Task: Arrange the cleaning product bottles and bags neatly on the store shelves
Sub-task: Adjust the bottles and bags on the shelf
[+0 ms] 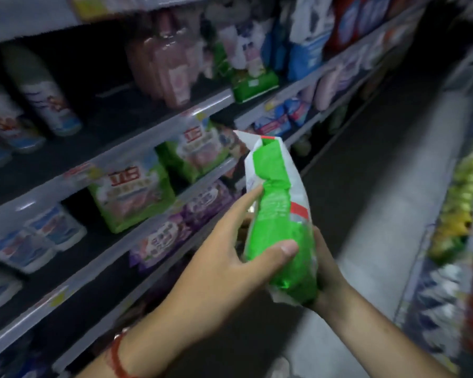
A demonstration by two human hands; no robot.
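Observation:
A green and white detergent bag point(277, 214) stands on end in front of me, held in both hands out in the aisle. My left hand point(224, 257) grips its near side, thumb across the green panel and fingers along the left face. My right hand point(325, 268) cups the bag's lower right from behind and is mostly hidden by it. Matching green bags point(131, 197) point(200, 154) stand on the middle shelf to the left. Another green bag point(254, 85) lies on the shelf above.
The shelving on the left holds white bottles point(47, 94), pink bottles point(170, 66), purple bags point(180, 227) and blue and white bags point(38, 238). The grey aisle floor point(380, 214) runs ahead. A second shelf unit with yellow and red products point(459, 214) lines the right side.

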